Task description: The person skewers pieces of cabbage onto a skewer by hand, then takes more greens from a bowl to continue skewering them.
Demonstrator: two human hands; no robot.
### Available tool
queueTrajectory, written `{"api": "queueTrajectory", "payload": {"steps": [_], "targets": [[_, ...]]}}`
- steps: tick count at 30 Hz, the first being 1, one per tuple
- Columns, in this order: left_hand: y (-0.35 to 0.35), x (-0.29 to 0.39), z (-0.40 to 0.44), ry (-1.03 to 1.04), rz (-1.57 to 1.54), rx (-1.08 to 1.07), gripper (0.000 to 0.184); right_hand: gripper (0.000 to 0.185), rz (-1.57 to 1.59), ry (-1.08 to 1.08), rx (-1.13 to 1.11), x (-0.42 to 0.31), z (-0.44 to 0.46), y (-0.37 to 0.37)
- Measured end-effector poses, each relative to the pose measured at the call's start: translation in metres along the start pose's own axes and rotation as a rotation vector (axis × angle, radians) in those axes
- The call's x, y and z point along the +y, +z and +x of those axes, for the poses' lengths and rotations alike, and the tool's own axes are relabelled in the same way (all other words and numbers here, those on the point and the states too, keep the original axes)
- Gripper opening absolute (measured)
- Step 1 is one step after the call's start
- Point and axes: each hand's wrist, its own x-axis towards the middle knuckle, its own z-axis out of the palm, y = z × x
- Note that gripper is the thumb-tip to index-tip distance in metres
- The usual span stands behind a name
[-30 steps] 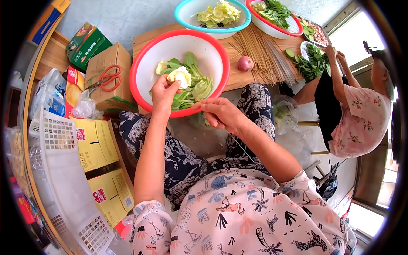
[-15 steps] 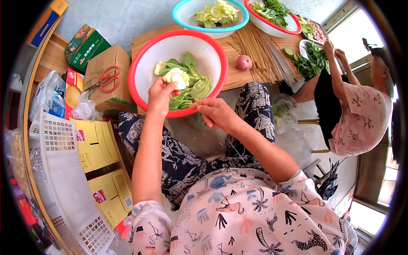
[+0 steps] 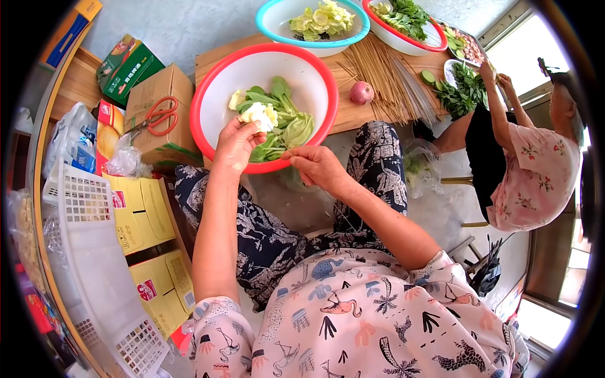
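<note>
Pinched in my left hand [image 3: 236, 145] is a bunch of pale yellow-white cabbage leaves [image 3: 261, 116], over the near left part of a red-rimmed white basin [image 3: 214, 94]. Inside the basin lie green leafy vegetables [image 3: 283, 104] and a lighter green leaf bundle. My right hand [image 3: 318, 169] is closed at the basin's near rim, thumb and index finger together. Whatever sits between those fingers, if anything, is too thin or hidden to make out.
On the wooden table [image 3: 350, 116] are a red onion [image 3: 362, 92], many bamboo skewers [image 3: 384, 75], a blue-rimmed basin [image 3: 268, 25] of cabbage leaves and another red-rimmed basin [image 3: 435, 44] of greens. Scissors [image 3: 165, 116] rest on a cardboard box [image 3: 151, 94]. A co-worker [image 3: 529, 157] sits at right.
My left hand and the cabbage leaves have shifted slightly left. My right hand has hardly moved; its fingers look a little more curled. The basin and vegetables stay in place.
</note>
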Motion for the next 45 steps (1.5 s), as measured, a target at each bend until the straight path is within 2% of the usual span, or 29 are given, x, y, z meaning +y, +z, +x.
{"api": "queueTrajectory", "payload": {"steps": [6, 9, 11, 18, 24, 26, 30, 32, 36, 38, 41, 45], "targets": [[0.002, -0.003, -0.001, -0.012, -0.011, -0.018, 0.025, 0.019, -0.069, -0.006, 0.047, -0.010, 0.001, 0.001], [0.007, -0.004, -0.003, 0.014, 0.049, 0.017, 0.025, 0.019, -0.042, -0.011, 0.043, -0.008, 0.004, 0.001], [0.014, -0.004, -0.007, 0.089, 0.223, 0.082, 0.026, 0.019, -0.072, -0.031, 0.088, 0.000, 0.007, 0.000], [0.025, 0.005, -0.009, 0.157, 0.241, 0.168, 0.029, 0.020, -0.199, -0.030, 0.071, -0.008, 0.000, -0.002], [0.028, -0.002, -0.007, 0.371, 0.469, 0.147, 0.026, 0.019, -0.342, -0.102, 0.122, -0.004, -0.003, 0.000], [0.030, -0.002, -0.007, 0.556, 0.660, 0.160, 0.025, 0.018, -0.462, -0.223, 0.178, 0.001, -0.002, 0.000], [0.026, -0.009, -0.001, 0.628, 0.732, 0.147, 0.024, 0.018, -0.562, -0.255, 0.207, 0.001, -0.004, 0.000], [0.023, -0.011, 0.003, 0.634, 0.818, 0.199, 0.017, 0.017, -0.632, -0.240, 0.210, 0.002, -0.005, 0.001], [0.023, -0.013, 0.005, 0.652, 0.799, 0.247, 0.012, 0.018, -0.609, -0.265, 0.213, 0.006, -0.005, 0.000], [0.021, -0.014, 0.005, 0.485, 0.579, 0.261, 0.012, 0.018, -0.504, -0.220, 0.214, 0.004, -0.006, 0.000], [0.022, -0.013, 0.003, 0.369, 0.407, 0.277, 0.015, 0.019, -0.463, -0.213, 0.195, 0.003, -0.008, 0.000], [0.016, -0.019, 0.009, 0.343, 0.206, 0.231, 0.018, 0.019, -0.459, -0.228, 0.191, 0.000, -0.010, 0.001]]}}
